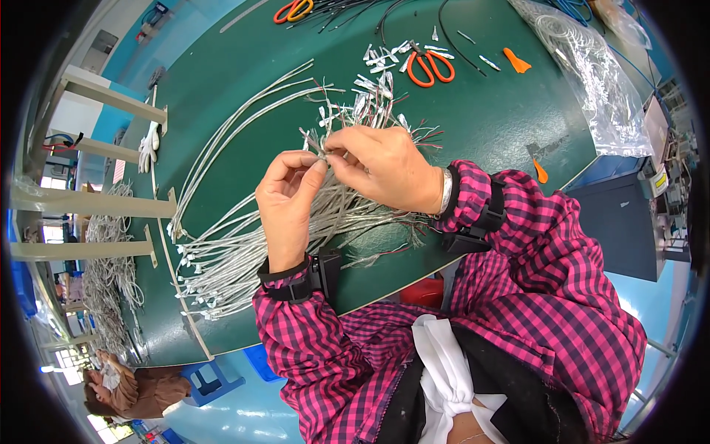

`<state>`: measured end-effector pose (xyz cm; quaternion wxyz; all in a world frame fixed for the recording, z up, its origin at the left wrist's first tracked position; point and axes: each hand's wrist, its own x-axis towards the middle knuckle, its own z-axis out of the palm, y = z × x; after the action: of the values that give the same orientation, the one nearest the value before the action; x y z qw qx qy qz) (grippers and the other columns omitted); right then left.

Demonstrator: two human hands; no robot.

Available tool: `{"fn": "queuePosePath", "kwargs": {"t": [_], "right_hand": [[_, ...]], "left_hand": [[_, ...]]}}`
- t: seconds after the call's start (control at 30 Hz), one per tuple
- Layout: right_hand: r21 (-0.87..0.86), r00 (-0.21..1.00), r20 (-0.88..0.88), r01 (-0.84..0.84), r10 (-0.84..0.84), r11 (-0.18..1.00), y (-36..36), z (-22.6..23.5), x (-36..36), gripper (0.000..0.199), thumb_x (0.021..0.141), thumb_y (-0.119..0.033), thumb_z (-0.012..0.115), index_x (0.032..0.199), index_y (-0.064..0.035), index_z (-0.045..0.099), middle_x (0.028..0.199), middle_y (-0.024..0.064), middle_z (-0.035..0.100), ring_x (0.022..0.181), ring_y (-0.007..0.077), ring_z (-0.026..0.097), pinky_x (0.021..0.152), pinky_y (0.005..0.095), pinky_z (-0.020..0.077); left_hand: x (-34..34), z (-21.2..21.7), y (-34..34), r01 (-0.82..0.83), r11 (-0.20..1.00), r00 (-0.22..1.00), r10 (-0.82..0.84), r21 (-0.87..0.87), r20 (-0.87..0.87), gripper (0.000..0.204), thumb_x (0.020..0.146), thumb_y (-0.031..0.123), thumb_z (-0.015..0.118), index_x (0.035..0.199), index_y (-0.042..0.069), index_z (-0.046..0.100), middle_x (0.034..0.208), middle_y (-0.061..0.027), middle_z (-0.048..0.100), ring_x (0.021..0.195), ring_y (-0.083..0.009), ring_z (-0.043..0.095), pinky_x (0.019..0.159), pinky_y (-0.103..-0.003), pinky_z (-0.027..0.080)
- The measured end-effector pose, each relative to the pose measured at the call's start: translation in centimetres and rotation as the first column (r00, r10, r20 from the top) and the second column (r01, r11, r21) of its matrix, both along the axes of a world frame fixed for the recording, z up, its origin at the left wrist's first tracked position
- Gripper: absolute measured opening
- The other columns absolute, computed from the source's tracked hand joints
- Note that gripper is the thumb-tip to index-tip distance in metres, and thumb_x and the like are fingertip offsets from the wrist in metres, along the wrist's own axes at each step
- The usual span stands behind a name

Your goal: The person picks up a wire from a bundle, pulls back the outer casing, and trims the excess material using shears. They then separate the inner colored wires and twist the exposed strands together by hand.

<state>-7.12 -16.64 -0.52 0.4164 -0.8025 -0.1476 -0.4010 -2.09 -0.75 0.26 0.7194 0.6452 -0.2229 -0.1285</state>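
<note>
Both hands meet over the middle of a dark green bench (488, 126). The left hand (287, 203) is half closed, thumb and fingers pinching the end of a thin grey cable (314, 144). The right hand (384, 166) is closed on the same cable end from the right, its fingertips just touching the left hand's. Under the hands lies a bundle of grey cables (244, 251), fanned out to the left and near edge of the bench, with white tips at their near-left ends. Far of the hands sit loose white tags (381, 63) and orange scissors (429, 66); a second pair of orange scissors (293, 9) lies at the far edge. An orange tool (517, 61) lies to the far right, beside a clear plastic bag (592, 81) of tubing. A white glove (149, 146) rests at the left edge. Both wrists wear black straps, and the sleeves are pink and black checked.
</note>
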Motion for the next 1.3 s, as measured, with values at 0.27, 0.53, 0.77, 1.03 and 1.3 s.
{"fn": "queuePosePath", "kwargs": {"t": [0.27, 0.53, 0.77, 1.03, 1.3], "right_hand": [[0.079, 0.976, -0.202, -0.064, 0.079, 0.995, -0.2, 0.2, -0.2, 0.011, 0.079, -0.001, 0.063, 0.086, 0.0011, 0.055, 0.067, 0.0078, 0.061, 0.055, 0.013, 0.062, 0.05, 0.0254, 0.051], [0.564, 0.844, -0.353, -0.152, 0.404, 0.812, -0.1, 0.2, -0.2, 0.009, 0.082, -0.001, 0.062, 0.085, 0.0035, 0.054, 0.068, 0.0063, 0.063, 0.061, 0.01, 0.063, 0.054, 0.0244, 0.0522], [0.087, 0.99, -0.124, -0.063, 0.073, 0.994, -0.3, -0.3, 0.0, 0.009, 0.081, 0.0, 0.061, 0.085, 0.0043, 0.055, 0.072, 0.0082, 0.065, 0.064, 0.0113, 0.065, 0.059, 0.0246, 0.0537], [0.692, 0.712, -0.421, -0.149, 0.563, 0.706, -0.5, 0.8, -0.5, 0.006, 0.084, -0.001, 0.057, 0.087, 0.0033, 0.054, 0.067, 0.0057, 0.062, 0.06, 0.0101, 0.062, 0.054, 0.0223, 0.0514], [0.624, 0.762, -0.424, -0.146, 0.49, 0.767, -0.4, 0.6, -0.5, 0.006, 0.085, -0.002, 0.054, 0.086, 0.0036, 0.053, 0.065, 0.0045, 0.061, 0.058, 0.0087, 0.061, 0.052, 0.021, 0.0504]], "left_hand": [[-0.3, -0.1, -0.4, 0.017, 1.0, 0.999, -0.017, -0.019, 0.034, 0.009, 0.083, 0.0, 0.064, 0.091, 0.001, 0.061, 0.087, 0.0, 0.058, 0.079, -0.006, 0.053, 0.071, -0.02, 0.042], [-0.2, -0.3, -0.1, -0.021, 0.994, 0.985, 0.003, -0.104, -0.171, 0.01, 0.083, 0.001, 0.064, 0.092, 0.001, 0.061, 0.086, 0.0006, 0.059, 0.077, -0.0056, 0.053, 0.07, -0.019, 0.042], [-0.4, -0.2, -0.5, -0.028, 0.999, 0.999, 0.027, -0.016, -0.045, 0.01, 0.083, 0.003, 0.064, 0.092, 0.001, 0.061, 0.087, 0.0005, 0.059, 0.077, -0.0055, 0.053, 0.071, -0.019, 0.042], [-0.2, -0.5, -0.1, -0.006, 0.994, 0.986, -0.012, -0.108, -0.165, 0.009, 0.083, 0.0, 0.063, 0.092, 0.0, 0.061, 0.088, -0.0001, 0.06, 0.079, -0.0058, 0.054, 0.072, -0.02, 0.043], [-1.1, 0.7, -1.2, -0.151, 0.986, 0.988, 0.151, -0.074, 0.003, 0.009, 0.082, 0.0, 0.064, 0.09, -0.001, 0.062, 0.085, -0.0011, 0.059, 0.075, -0.0075, 0.053, 0.07, -0.021, 0.043]]}}
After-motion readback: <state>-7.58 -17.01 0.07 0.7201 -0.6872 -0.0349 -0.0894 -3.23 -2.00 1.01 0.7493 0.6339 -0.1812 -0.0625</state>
